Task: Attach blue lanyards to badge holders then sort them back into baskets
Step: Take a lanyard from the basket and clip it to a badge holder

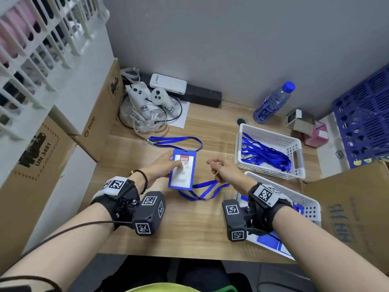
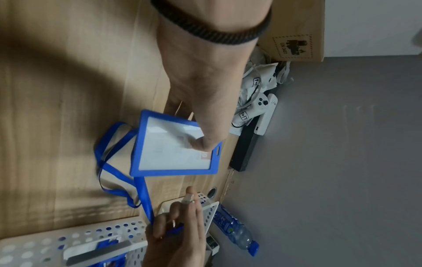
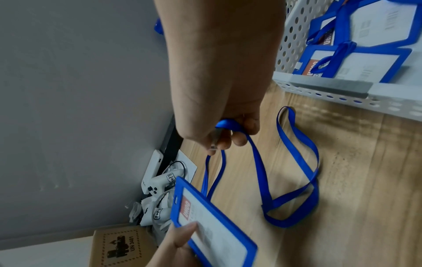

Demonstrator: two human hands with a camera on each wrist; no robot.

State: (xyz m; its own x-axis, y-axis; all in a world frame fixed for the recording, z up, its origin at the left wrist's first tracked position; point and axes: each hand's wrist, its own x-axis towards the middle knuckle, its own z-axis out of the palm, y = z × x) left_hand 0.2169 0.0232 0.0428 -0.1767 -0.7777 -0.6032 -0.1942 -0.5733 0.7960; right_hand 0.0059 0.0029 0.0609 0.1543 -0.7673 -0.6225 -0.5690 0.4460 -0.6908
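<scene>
A blue-framed badge holder (image 1: 182, 169) (image 2: 175, 146) (image 3: 212, 222) is held above the wooden table (image 1: 189, 228). My left hand (image 1: 175, 163) (image 2: 205, 142) grips it, thumb on its clear face. My right hand (image 1: 212, 164) (image 3: 228, 137) is a short way to its right and pinches the clip end of a blue lanyard (image 1: 202, 190) (image 3: 294, 180). The lanyard's loop trails on the table below the holder. Clip and holder are apart. A second blue lanyard (image 1: 174, 141) lies flat behind the holder.
A white basket (image 1: 299, 152) of blue lanyards stands at the right. A nearer white basket (image 1: 305, 202) (image 3: 319, 90) holds badge holders with lanyards. Controllers (image 1: 147, 98), a water bottle (image 1: 273, 102), a blue crate (image 1: 364, 123) and cardboard boxes (image 1: 42, 154) ring the table.
</scene>
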